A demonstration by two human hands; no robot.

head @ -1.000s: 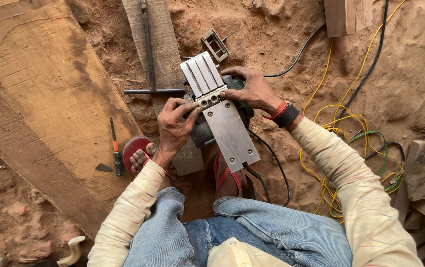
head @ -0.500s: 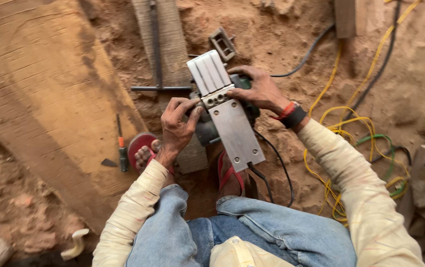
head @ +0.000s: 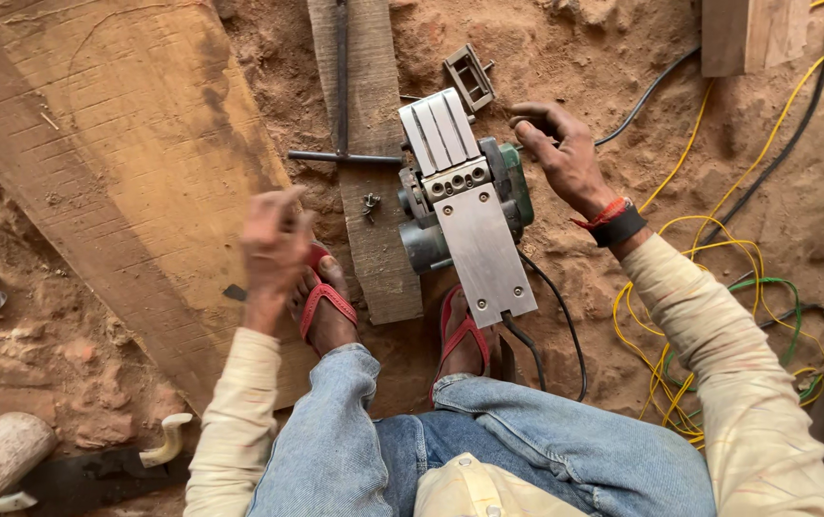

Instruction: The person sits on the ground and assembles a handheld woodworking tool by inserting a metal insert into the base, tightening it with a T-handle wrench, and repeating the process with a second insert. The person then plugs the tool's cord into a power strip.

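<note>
Bare reddish dirt ground (head: pixel 584 57) fills the scene, strewn with timber and cables. An electric planer (head: pixel 464 206) lies upturned, its flat metal sole facing the camera, beside a narrow wooden plank (head: pixel 373 230) and just above the person's feet in red sandals (head: pixel 326 302). The right hand (head: pixel 560 153) hovers beside the planer's green body, fingers loosely curled and apart, gripping nothing; whether they touch the tool cannot be told. The left hand (head: pixel 273 244) is blurred, raised over the edge of a wide wooden board (head: pixel 115 172) to the left, apart from the planer; its fingers seem loosely bent, and it cannot be told whether they hold anything. A metal rod (head: pixel 340 77) lies along the narrow plank, crossed by a second bar. A small metal bracket (head: pixel 470 77) sits on the dirt above the planer. Yellow cables (head: pixel 661 316) coil on the right, with black cords nearby.
</note>
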